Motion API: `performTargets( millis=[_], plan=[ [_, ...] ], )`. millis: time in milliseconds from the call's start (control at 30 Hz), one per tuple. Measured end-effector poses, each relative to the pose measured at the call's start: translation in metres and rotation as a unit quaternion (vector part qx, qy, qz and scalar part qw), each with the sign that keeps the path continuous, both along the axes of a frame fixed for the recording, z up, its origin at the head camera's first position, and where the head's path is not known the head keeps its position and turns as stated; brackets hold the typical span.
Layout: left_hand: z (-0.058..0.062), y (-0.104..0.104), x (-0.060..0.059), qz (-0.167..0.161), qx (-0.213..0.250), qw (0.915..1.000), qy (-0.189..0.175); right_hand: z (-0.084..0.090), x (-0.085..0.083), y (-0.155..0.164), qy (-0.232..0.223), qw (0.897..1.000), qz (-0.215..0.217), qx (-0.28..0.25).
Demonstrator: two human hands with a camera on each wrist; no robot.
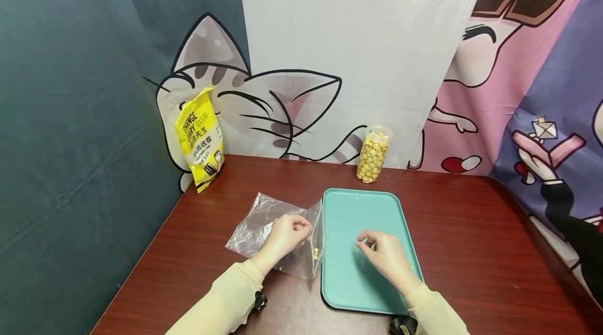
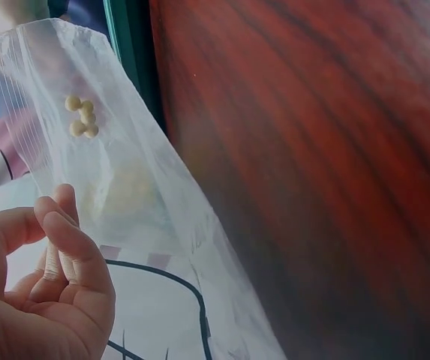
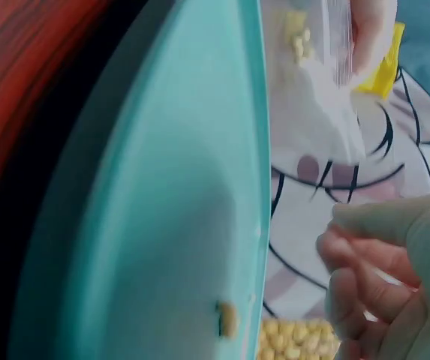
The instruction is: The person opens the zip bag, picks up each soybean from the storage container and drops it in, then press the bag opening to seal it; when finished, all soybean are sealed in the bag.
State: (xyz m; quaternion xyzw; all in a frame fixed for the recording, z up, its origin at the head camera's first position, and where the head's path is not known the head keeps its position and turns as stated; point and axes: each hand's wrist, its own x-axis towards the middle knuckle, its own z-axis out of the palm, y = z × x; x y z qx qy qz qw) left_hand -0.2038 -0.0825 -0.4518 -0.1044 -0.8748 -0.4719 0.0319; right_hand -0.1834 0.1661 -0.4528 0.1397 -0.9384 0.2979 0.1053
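A clear zip-top plastic bag (image 1: 278, 233) is pinched at its open right end by the left hand (image 1: 287, 235), fingers curled on the film, and that end is held raised just beside the left rim of a flat turquoise plastic tray (image 1: 344, 277); the rest of the bag is laid on the dark red-brown wooden table (image 1: 471, 251), left of the tray. A few small pale yellow round pellets (image 1: 316, 253) are seen inside the bag near its mouth; in the left wrist view they are grouped as a cluster (image 2: 81, 116) against the film (image 2: 147, 187), with the fingers (image 2: 72, 247) bent beside it. The right hand (image 1: 388, 256) is held over the middle of the tray, fingertips drawn together; whether anything is pinched between them cannot be told. In the right wrist view, one pellet (image 3: 227, 319) is seen lying on the tray (image 3: 162, 225), near the curled fingers (image 3: 365, 262), and the bag (image 3: 312, 97) is seen beyond the tray rim. At the back edge of the table, a clear plastic jar filled with the same yellow pellets (image 1: 372, 154) is stood behind the tray, and a yellow printed pouch (image 1: 200, 138) is leant upright at the back left corner against a cartoon cat backdrop (image 1: 264, 99).
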Motion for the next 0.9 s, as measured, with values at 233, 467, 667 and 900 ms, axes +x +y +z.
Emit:
performTargets(
  millis=[233,467,667,900],
  plan=[
    [-0.001,0.001,0.001,0.0,0.008,0.9999,-0.01,0.001,-0.002,0.03,-0.023,0.997,-0.059,0.049],
    [-0.001,0.002,0.001,0.0,0.008,0.9999,-0.013,-0.001,-0.005,0.053,-0.111,0.986,-0.099,0.069],
    [-0.001,0.001,0.001,0.0,0.006,0.9999,-0.011,-0.007,-0.009,0.052,-0.133,0.985,-0.081,0.076],
    [-0.002,0.0,0.0,0.002,0.006,0.9999,-0.012,-0.009,-0.01,0.046,-0.127,0.986,-0.071,0.082]
  ],
)
